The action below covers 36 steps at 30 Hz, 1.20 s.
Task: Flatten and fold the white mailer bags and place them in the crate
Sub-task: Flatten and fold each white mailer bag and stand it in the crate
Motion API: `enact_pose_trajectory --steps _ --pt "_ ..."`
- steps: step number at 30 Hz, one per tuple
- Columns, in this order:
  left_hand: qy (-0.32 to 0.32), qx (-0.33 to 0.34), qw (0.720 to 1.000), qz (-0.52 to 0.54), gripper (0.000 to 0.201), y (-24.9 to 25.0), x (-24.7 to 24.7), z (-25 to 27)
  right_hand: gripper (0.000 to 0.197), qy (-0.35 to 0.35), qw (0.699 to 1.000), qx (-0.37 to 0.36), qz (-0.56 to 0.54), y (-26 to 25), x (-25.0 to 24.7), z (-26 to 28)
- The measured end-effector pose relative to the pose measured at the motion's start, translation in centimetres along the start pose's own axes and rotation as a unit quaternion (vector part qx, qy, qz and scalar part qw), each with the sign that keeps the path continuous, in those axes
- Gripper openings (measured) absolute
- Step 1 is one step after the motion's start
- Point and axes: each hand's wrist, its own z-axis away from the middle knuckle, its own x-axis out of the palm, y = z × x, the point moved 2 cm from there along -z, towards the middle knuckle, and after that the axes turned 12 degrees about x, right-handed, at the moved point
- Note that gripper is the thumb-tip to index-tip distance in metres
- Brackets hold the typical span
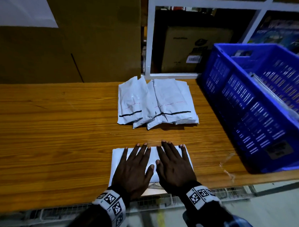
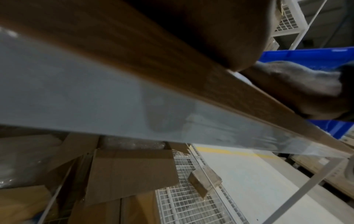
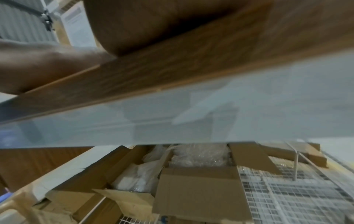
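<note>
We saw an orange-brown counter [image 1: 51,126] with dark wood grain running along it. The mailer bag [image 1: 152,157] near its front edge was plain white. The pile of mailer bags [image 1: 157,102] farther back was white too, each crossed by a black stripe and a thin red line. The crate [image 1: 257,98] was bright blue, its walls slotted in rows. The wristbands [image 1: 113,204] were white with black square code patterns. The sleeves [image 1: 235,221] showed a blue check. The shelving frame [image 1: 149,44] was white, the cardboard box [image 1: 90,38] brown.
</note>
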Motion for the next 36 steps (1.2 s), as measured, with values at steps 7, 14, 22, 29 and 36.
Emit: enact_pose_trajectory --steps 7,14,22,29,36 --pt "-0.020 -0.020 0.999 -0.016 0.066 -0.1 0.3 0.1 0.058 -0.017 1.000 -0.002 0.014 0.0 -0.3 0.0" --pt "0.036 -0.002 0.999 -0.031 0.056 0.3 -1.4 -0.2 0.058 -0.028 0.998 -0.051 0.015 -2.1 -0.5 -0.2" --pt "0.021 -0.011 0.999 -0.031 0.054 0.1 -0.2 -0.1 0.056 -0.028 0.998 -0.049 -0.021 -1.7 0.5 -0.1" --pt "0.015 -0.054 0.998 -0.016 0.056 -1.7 -0.1 1.1 0.060 -0.024 1.000 -0.001 -0.010 0.9 0.2 0.2" --pt "0.048 -0.110 0.993 0.018 0.080 -4.9 -1.1 4.4 0.082 -0.054 0.997 0.047 -0.008 3.9 -2.1 0.8"
